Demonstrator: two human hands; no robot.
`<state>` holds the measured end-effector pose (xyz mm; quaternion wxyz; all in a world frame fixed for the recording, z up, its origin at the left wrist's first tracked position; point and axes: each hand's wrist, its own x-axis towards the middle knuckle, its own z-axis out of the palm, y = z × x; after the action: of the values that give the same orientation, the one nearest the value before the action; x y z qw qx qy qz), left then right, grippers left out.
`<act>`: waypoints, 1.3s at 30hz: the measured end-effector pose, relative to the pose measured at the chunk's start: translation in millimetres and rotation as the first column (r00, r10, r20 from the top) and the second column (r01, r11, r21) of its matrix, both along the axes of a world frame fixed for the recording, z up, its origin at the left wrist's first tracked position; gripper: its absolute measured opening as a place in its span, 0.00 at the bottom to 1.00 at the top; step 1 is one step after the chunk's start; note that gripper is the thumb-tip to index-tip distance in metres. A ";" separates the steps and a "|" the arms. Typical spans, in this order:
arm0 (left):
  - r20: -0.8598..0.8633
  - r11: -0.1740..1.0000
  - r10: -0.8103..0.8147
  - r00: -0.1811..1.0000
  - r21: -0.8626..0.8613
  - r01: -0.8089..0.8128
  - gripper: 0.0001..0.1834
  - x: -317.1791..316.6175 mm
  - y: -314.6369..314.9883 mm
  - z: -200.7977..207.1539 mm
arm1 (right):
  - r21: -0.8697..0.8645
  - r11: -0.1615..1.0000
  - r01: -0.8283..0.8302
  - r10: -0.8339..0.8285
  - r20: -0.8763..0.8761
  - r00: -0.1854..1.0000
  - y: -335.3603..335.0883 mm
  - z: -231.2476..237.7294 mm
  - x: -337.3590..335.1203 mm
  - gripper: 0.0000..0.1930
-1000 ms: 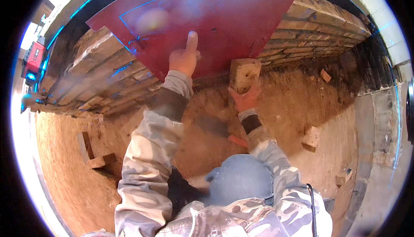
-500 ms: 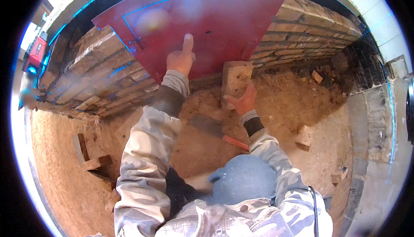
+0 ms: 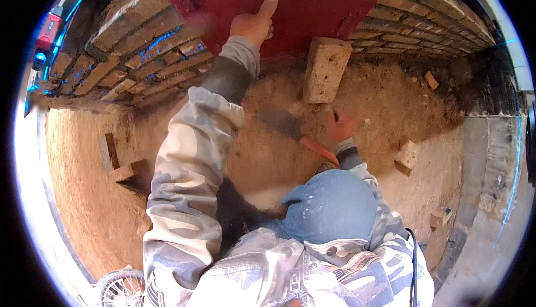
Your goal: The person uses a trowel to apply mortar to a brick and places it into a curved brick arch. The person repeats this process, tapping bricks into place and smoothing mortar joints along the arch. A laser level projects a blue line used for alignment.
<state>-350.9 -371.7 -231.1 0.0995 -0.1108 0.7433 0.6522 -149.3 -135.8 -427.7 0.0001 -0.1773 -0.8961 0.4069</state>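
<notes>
A red board [image 3: 312,5] stands against the brick wall. My left hand [image 3: 254,26] rests against its lower part, one digit stretched out and the others bent and partly hidden. At the board's lower edge a tan brick block [image 3: 328,71] stands on the dirt, free of my hands. My right hand [image 3: 340,126] is just below the block, empty, somewhat blurred, its fingers partly bent and apart. Beside it lies a trowel with a grey blade [image 3: 281,122] and a reddish handle [image 3: 319,150]; my right hand is close to that handle, without visibly gripping it.
The brick wall [image 3: 413,13] runs behind the board on both sides. A red laser level [image 3: 47,33] at the far left throws blue lines. Loose brick pieces [image 3: 406,157] and wood offcuts [image 3: 127,170] lie on the dirt floor. A spoked wheel [image 3: 121,289] shows at the lower left.
My right hand has let go of the brick block and drawn back toward the trowel handle. The view has tipped down, so the board sits higher; my left hand stays against it.
</notes>
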 end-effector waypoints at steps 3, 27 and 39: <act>0.056 0.985 -0.147 0.987 -0.083 0.152 0.45 9.3 -10.6 11.8 | 0.048 0.969 -0.241 0.235 0.106 0.966 -13.2 -11.8 41.3 0.16; 0.402 0.827 0.050 0.914 0.497 -0.264 0.35 367.4 -274.2 -92.7 | 0.191 0.877 -0.441 0.359 0.351 0.865 -35.9 -3.6 54.7 0.19; 0.301 0.992 0.054 0.952 -0.128 -0.016 0.25 352.6 -295.0 -53.1 | 0.220 0.827 -0.517 0.453 0.284 0.845 -17.8 -54.1 94.0 0.17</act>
<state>1.7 -666.7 -284.3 0.1939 -0.2287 0.7561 0.5818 -55.2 -153.6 -481.8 -0.1771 0.0154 -0.9553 0.2364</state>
